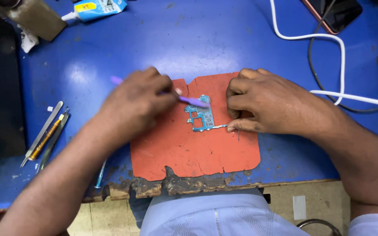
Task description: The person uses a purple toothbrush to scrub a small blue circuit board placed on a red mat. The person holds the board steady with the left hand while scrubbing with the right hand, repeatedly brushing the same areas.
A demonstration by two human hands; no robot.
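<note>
The left hand (138,102) grips a purple brush (193,101) over a blue circuit board (201,116) that the curled right hand (265,102) pins onto an orange mat (184,150).

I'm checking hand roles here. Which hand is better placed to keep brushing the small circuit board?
Left. The left hand already holds the purple brush with its tip over the circuit board. The right hand is pinning the board's edge on the orange mat.

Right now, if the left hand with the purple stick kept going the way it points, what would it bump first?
Probably the small blue circuit board on the orange mat; the left hand aims its purple tool there.
</note>
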